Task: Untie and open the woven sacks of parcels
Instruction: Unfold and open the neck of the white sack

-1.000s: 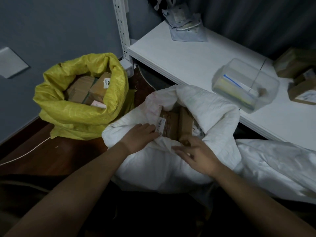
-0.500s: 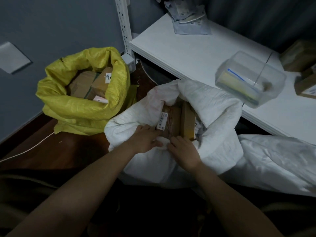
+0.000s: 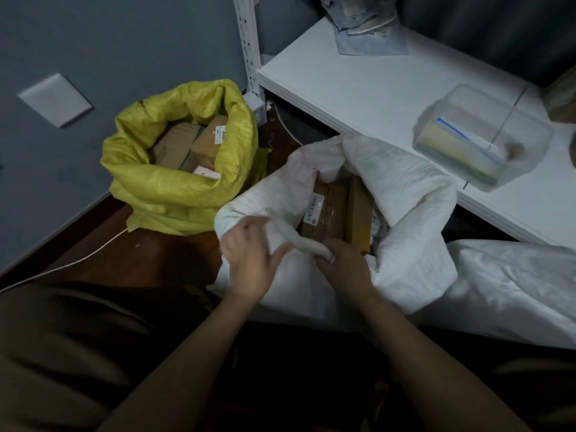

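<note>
1. Fingers of the right hand (image 3: pixel 339 266) are curled round the rolled near rim of the white sack (image 3: pixel 414 219), which is gripped beside the cardboard parcels (image 3: pixel 335 213) inside.
2. Spread loosely, the left hand (image 3: pixel 249 260) is laid against the rim's left fold; whether cloth is pinched is seemingly not shown.
3. Since half a second ago, the rim has been rolled further outward.
4. Beyond, the yellow sack (image 3: pixel 174 188) stands open, against the wall.

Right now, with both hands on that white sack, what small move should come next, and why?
Probably roll the near rim of the white sack further down. The right hand grips a rolled fold of it, the left hand rests on the cloth, and the boxes show only partly, unlike the yellow sack.
</note>
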Motion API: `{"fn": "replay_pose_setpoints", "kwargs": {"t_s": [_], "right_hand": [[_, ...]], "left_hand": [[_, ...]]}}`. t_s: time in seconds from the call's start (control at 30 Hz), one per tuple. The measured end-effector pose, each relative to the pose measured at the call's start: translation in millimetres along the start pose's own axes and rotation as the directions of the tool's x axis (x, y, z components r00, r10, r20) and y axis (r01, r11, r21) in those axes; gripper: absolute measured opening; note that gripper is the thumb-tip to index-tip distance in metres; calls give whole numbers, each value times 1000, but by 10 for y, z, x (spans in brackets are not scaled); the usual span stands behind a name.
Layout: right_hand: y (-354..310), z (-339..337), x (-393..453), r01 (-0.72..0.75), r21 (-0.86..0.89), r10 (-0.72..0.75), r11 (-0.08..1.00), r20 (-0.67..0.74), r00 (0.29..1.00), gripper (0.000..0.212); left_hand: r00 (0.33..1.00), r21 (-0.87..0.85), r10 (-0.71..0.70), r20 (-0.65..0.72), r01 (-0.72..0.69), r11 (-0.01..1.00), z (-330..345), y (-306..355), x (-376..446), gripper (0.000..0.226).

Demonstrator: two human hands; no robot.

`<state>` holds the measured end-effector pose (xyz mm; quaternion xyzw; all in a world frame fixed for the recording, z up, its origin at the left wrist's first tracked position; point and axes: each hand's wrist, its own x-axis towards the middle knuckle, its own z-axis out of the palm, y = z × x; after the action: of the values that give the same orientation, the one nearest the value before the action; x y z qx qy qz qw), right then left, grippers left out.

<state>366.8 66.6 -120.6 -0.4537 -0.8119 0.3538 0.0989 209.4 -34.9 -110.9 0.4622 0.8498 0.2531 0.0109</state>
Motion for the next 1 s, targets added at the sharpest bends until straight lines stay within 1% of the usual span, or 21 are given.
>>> {"fn": "replay_pose_setpoints", "kwargs": {"t_s": [0.03, 0.07, 0.1, 0.13, 0.2, 0.23, 0.27, 0.3, 0.37, 0.43, 0.47, 0.5, 0.57, 0.63, 0.7, 0.73, 0.8, 0.83, 0.9, 0.93, 1.0], "right_hand": [[-2, 40, -41, -21, 19, 22, 1000, -43, 999, 15], [-12, 64, -77, -32, 37, 36, 999, -90, 995, 14], [-33, 73, -114, -46, 56, 53, 997, -128, 990, 14], [-66, 74, -154, -41, 63, 51, 997, -166, 985, 18], [-108, 84, -244, 32, 17, -27, 999, -242, 970, 32], [-132, 79, -298, 71, -20, -74, 997, -257, 964, 37], [-154, 59, -349, 109, -75, -125, 991, -256, 959, 41], [-151, 42, -397, 150, -151, -184, 977, -244, 952, 45], [-129, 11, -502, 246, -319, -322, 915, -212, 923, 48], [-107, -26, -592, 307, -394, -406, 866, -198, 892, 48], [-114, -39, -629, 321, -385, -413, 865, -183, 892, 47], [-159, -53, -673, 313, -333, -384, 890, -174, 907, 45], [-382, -117, -736, 225, -25, -225, 974, -174, 959, 38], [-628, -126, -716, 92, 342, -36, 935, -166, 985, 33], [-750, -60, -680, 41, 471, 77, 881, -227, 971, 26], [-774, -15, -662, 68, 456, 72, 887, -283, 956, 25], [-762, 40, -668, 144, 360, -5, 922, -361, 933, 19], [-735, 68, -684, 191, 245, -84, 951, -390, 917, 17], [-676, 116, -714, 291, -98, -306, 952, -361, 881, 18], [-649, 128, -715, 347, -232, -407, 909, -308, 860, 18], [-643, 126, -738, 411, -289, -478, 865, -221, 850, 15]], "left_hand": [[980, -49, -194, -30, 193, 980, -83, 1, -73, 77], [927, -123, -375, -19, 370, 921, -176, 47, -129, 89], [847, -217, -527, 65, 528, 821, -274, 130, -156, 100], [743, -293, -636, 208, 667, 684, -347, 241, -153, 103], [511, -309, -702, 496, 859, 408, -365, 435, -72, 88], [458, -272, -681, 572, 889, 369, -346, 513, -7, 83], [458, -257, -655, 600, 887, 385, -323, 546, 65, 80], [486, -269, -626, 610, 870, 413, -304, 550, 130, 78], [509, -331, -607, 611, 860, 388, -276, 522, 205, 68], [526, -442, -549, 649, 849, 290, -292, 473, 219, 53], [549, -542, -529, 647, 819, 187, -305, 462, 215, 52], [580, -616, -523, 624, 778, 128, -322, 441, 209, 52], [645, -698, -483, 593, 710, 91, -372, 476, 154, 51], [690, -740, -421, 589, 669, 61, -414, 547, 77, 51], [702, -755, -392, 595, 655, 25, -472, 567, -17, 61], [705, -751, -401, 585, 658, 61, -495, 535, -51, 66], [702, -696, -427, 571, 689, 202, -523, 412, -56, 75], [668, -654, -440, 601, 727, 210, -540, 358, -50, 81], [536, -552, -432, 725, 828, 101, -576, 337, -34, 95], [516, -536, -421, 746, 840, 82, -577, 353, -13, 99], [545, -544, -462, 699, 825, 150, -546, 365, 16, 80]]}}
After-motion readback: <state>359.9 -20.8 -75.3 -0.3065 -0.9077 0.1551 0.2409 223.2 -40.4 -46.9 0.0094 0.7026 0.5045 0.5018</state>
